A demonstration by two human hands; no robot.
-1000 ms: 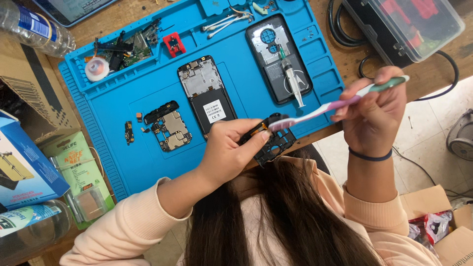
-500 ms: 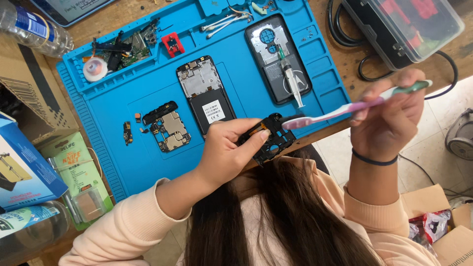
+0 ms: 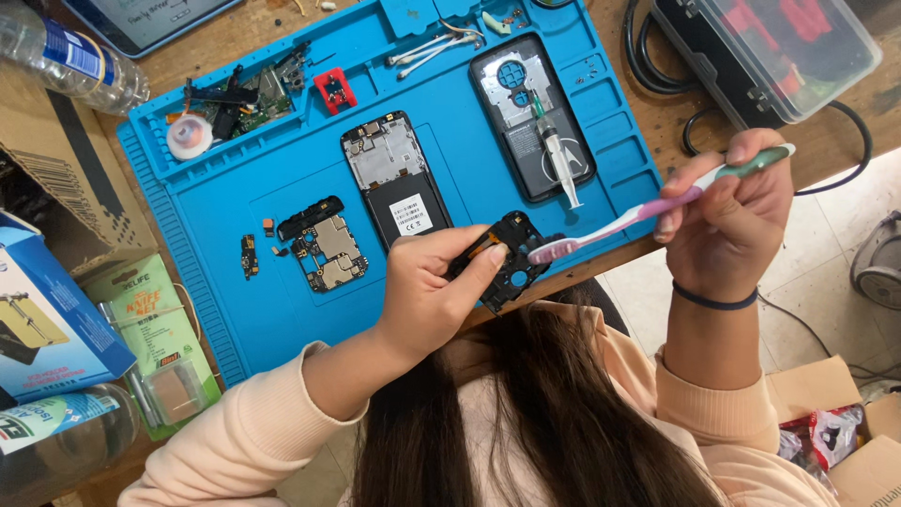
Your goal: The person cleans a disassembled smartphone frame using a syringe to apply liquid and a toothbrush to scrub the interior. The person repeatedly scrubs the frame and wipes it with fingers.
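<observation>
Left grip (image 3: 432, 291) pinching a black inner phone frame (image 3: 514, 274): thumb on top, fingers curled under, clamped at the frame's near edge. Frame lifted off, just past the front edge of the blue repair mat (image 3: 282, 310), above the lap. Right grip (image 3: 727, 221) wrapped in a fist round the green end of a pink toothbrush (image 3: 648, 208), thumb along the handle. Bristle head touching the frame's upper corner, just beside the left thumb tip.

Step judged as brushing the held frame, mid-stroke. Next move probably calls for short light strokes, firm pinch, maybe turning the frame to reach other faces.

Left wrist bent inward, forearm coming up from lower left, peach sleeve to the wrist. Right forearm near upright, dark hair band (image 3: 713, 300) on the wrist, brush pointed toward the left grip.

Beyond the left grip on the mat: opened phone body (image 3: 399, 178), bare circuit board (image 3: 324, 253), second phone shell (image 3: 530, 89) with a syringe (image 3: 556, 150) across it. Wooden surface (image 3: 244, 38) under the mat.
</observation>
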